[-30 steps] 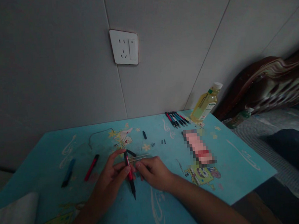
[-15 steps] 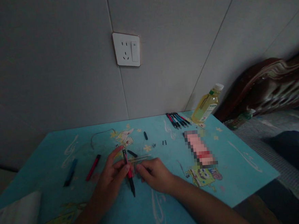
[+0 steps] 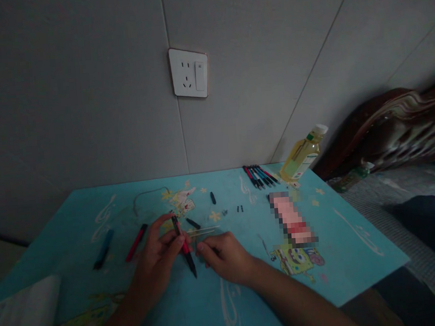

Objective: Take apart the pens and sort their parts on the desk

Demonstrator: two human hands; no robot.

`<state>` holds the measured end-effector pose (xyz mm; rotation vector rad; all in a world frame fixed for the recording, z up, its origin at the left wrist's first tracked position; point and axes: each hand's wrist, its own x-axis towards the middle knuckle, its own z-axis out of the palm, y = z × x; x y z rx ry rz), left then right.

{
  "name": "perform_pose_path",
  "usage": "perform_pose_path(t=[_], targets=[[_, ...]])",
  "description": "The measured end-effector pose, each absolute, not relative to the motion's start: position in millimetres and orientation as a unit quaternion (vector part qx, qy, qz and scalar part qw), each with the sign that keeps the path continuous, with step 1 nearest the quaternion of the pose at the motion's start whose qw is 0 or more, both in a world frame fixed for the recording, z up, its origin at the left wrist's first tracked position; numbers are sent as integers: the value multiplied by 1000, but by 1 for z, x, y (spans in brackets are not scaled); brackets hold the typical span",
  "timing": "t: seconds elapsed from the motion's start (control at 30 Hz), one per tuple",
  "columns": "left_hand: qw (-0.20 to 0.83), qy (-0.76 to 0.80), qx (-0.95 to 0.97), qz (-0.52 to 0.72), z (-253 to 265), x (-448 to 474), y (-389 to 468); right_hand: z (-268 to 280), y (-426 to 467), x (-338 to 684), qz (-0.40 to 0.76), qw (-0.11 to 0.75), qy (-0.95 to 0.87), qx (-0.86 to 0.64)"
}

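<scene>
One slender red pen (image 3: pixel 187 250), left hand (image 3: pixel 159 252) pinching it, right hand (image 3: pixel 227 255) curled, contents unclear

Between the small black pieces (image 3: pixel 238 209) and the pink object (image 3: pixel 290 217), we have a free way over the desk (image 3: pixel 198 313), until the row of pens (image 3: pixel 258 176) and the wall (image 3: pixel 86 92). Left of our left hand (image 3: pixel 160 251), the red tube (image 3: pixel 136 243) obstructs us.

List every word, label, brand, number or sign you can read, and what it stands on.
None can be read.
Yellow bottle: label too small and blurred.
Wall switch: tiny mark, too small.
Pink object: pixelated, any text hidden.
Red-and-black pen: any marking too blurred.
</scene>
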<state>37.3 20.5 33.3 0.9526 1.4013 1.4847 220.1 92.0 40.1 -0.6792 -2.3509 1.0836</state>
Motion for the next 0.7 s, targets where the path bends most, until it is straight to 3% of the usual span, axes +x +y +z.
perform_pose_path(t=[0.7], targets=[[415,489,375,669,46,45,19,48,86,218,397,234,-867,-189]])
